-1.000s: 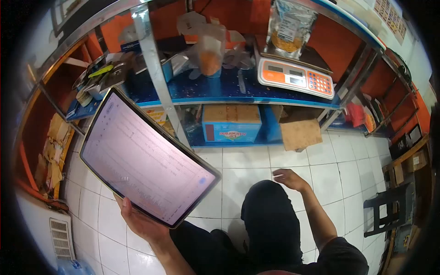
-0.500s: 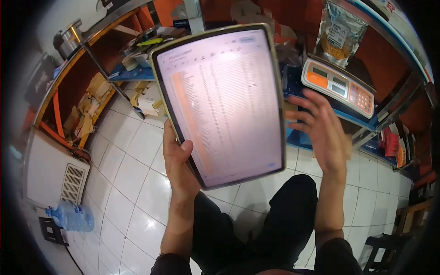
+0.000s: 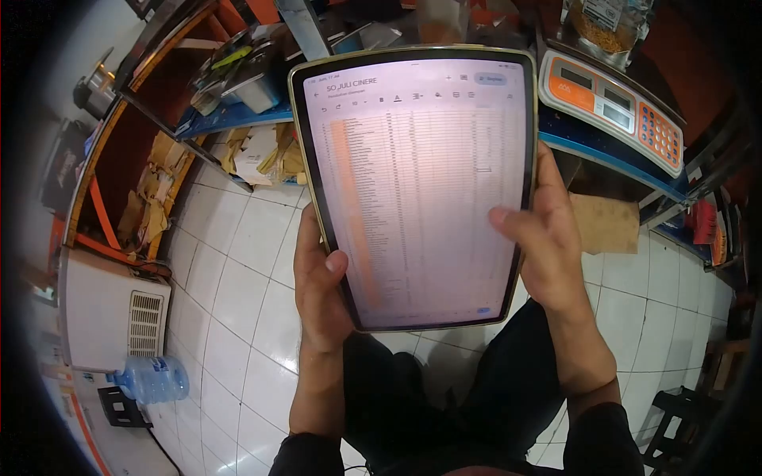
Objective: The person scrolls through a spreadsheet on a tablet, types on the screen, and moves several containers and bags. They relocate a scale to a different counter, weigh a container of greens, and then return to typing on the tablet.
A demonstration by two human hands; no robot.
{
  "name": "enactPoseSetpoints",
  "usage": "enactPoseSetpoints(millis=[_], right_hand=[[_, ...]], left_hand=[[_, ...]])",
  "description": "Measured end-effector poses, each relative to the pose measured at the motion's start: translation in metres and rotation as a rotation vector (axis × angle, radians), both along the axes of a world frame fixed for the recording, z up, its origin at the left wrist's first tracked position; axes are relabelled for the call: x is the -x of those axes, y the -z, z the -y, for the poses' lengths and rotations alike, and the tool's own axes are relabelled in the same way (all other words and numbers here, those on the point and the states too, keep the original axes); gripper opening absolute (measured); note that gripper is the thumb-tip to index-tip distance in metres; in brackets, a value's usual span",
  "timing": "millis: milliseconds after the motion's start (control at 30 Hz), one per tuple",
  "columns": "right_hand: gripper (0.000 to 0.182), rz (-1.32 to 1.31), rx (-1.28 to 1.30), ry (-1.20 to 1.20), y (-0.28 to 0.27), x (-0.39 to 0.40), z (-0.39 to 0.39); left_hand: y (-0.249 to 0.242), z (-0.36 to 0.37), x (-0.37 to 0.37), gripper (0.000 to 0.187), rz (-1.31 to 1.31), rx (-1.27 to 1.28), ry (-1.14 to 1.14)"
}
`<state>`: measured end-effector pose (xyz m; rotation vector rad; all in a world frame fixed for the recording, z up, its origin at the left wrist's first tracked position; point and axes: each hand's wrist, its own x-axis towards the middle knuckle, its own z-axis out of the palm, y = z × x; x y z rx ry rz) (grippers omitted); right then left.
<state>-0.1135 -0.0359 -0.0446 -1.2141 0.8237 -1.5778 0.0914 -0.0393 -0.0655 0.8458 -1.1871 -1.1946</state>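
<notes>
The single view comes from a camera worn on the person's head, facing forward and steeply down at the tablet (image 3: 421, 198), which is close to the lens and fills the middle of the frame. The left hand (image 3: 321, 293) and right hand (image 3: 552, 250) come in at a similarly near range on either side of the tablet. Below it, the wearer's legs (image 3: 508, 381) appear from above; past its top edge, the view reaches a shelf (image 3: 603, 160) farther off. Wide, fisheye-like optics bend straight lines away from the tablet, ending in dark corners.
</notes>
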Motion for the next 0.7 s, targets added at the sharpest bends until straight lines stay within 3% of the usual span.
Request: enactPoseSetpoints(millis=[133,233,267,333,467,700], right_hand=[[0.073,-0.251,0.098,-0.065,0.015,-0.005,0.009],[0.078,-0.201,-0.067,-0.177,0.019,-0.014,0.010],[0.062,-0.255,-0.001,-0.154,0.022,-0.015,0.014],[0.055,-0.213,-0.011,-0.142,0.020,-0.016,0.019],[0.037,-0.016,-0.016,0.014,0.014,-0.023,0.024],[0.033,-0.013,0.010,0.106,0.027,-0.023,0.039]], left_hand=[[-0.004,0.007,-0.008,0.080,-0.058,-0.010,0.009],[0.003,0.015,-0.020,0.085,-0.033,-0.004,-0.071],[0.004,0.016,-0.021,0.085,-0.034,0.000,-0.077],[0.006,0.019,-0.021,0.086,0.015,0.034,-0.202],[0.013,0.015,-0.017,0.086,0.085,0.024,-0.140],[0.027,0.015,-0.015,0.085,0.180,0.033,-0.151]])
